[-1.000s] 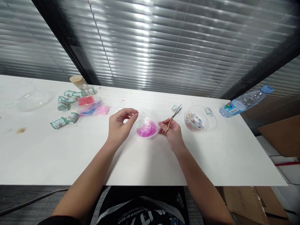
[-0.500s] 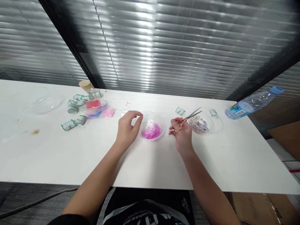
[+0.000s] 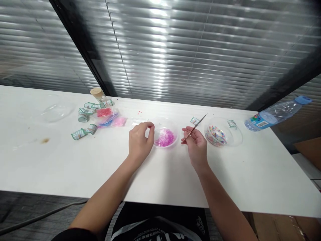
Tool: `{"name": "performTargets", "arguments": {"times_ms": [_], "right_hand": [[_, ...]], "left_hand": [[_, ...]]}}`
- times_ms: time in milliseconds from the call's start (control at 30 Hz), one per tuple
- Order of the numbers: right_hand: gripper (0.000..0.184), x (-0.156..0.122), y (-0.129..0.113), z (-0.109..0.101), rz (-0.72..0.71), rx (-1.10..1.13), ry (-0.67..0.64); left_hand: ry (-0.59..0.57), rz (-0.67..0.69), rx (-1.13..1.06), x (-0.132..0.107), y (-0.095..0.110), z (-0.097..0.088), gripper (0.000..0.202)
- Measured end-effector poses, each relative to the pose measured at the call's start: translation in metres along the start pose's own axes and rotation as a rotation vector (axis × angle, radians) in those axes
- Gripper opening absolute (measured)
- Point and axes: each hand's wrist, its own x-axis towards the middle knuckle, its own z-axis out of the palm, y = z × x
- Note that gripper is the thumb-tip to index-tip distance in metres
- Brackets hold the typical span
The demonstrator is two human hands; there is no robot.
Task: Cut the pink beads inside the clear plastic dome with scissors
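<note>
The rose-gold metal scissors (image 3: 198, 124) have closed and drawn back, gripped by the right hand (image 3: 197, 147). The left hand (image 3: 139, 142) has its fingers pinched together beside the clear plastic bowl of pink beads (image 3: 176, 132) on the bench (image 3: 75, 160); a nudge might spill it.

White table (image 3: 75, 167) — closed grey blinds (image 3: 200, 50)

White table (image 3: 75, 167): bead bowls (image 3: 175, 132), bottle (image 3: 276, 115)

Bead dish (image 3: 175, 131) left of second dish (image 3: 236, 138) — bottle (image 3: 276, 113) rightmost
</note>
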Motion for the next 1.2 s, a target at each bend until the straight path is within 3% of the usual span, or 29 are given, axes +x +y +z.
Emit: {"name": "performTargets", "arguments": {"times_ms": [200, 367, 533, 667, 867, 1200], "right_hand": [[0.030, -0.005, -0.001, 0.000, -0.094, -0.113, -0.006], [0.022, -0.009, 0.001, -0.003, -0.241, -0.364, -0.033], [0.031, -0.015, -0.003, -0.005, -0.391, -0.556, -0.151], [0.031, -0.020, -0.008, -0.004, -0.404, -0.560, -0.202], [0.031, -0.023, -0.008, -0.001, -0.415, -0.561, -0.187], [0.034, -0.019, -0.001, -0.003, -0.500, -0.674, -0.055]], "left_hand": [[0.003, 0.004, -0.089, 0.000, 0.002, 0.001, 0.009], [0.011, 0.007, -0.117, 0.000, 0.004, 0.001, 0.007], [0.026, 0.045, -0.150, 0.001, 0.007, 0.000, 0.007], [0.020, 0.096, -0.161, 0.002, 0.010, -0.001, 0.008], [-0.019, 0.090, -0.181, 0.000, 0.012, 0.000, 0.009], [-0.048, 0.088, -0.183, -0.004, 0.015, 0.001, 0.008]]}}
